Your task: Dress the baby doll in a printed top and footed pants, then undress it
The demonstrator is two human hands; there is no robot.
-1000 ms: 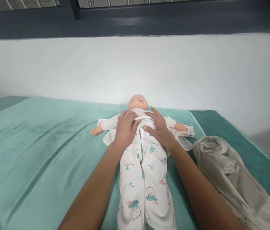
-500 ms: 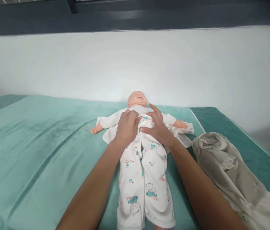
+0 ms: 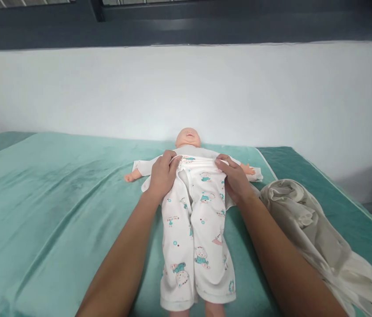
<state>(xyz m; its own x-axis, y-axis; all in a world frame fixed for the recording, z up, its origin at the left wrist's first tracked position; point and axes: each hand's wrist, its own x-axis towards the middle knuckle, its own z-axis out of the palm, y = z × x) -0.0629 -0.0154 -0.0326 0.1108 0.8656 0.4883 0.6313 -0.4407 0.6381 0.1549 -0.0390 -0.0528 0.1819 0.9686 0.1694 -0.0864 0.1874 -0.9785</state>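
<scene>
A baby doll (image 3: 188, 137) lies on its back, head toward the wall and arms spread wide. White printed pants (image 3: 210, 229) with teal bear figures cover its legs, and its feet end lies at the bottom of the view. My left hand (image 3: 164, 174) grips the left side of the pants' waistband, fingers closed on the cloth. On the right side of the waistband, my right hand (image 3: 235, 178) pinches the fabric between thumb and fingers. The waistband is stretched across the doll's belly. A white top (image 3: 202, 152) shows above it, partly hidden by the pants and my hands.
Green velvety bedding (image 3: 57, 211) lies under the doll. To the right is a crumpled beige cloth (image 3: 307, 224), close to my right forearm. A white wall (image 3: 106, 92) rises behind the doll's head, with a dark frame (image 3: 186, 22) above it.
My hands have moved apart from the middle of the waistband to its two sides. The waistband now lies wider across the belly, and the pants' hems have shifted up slightly in view.
</scene>
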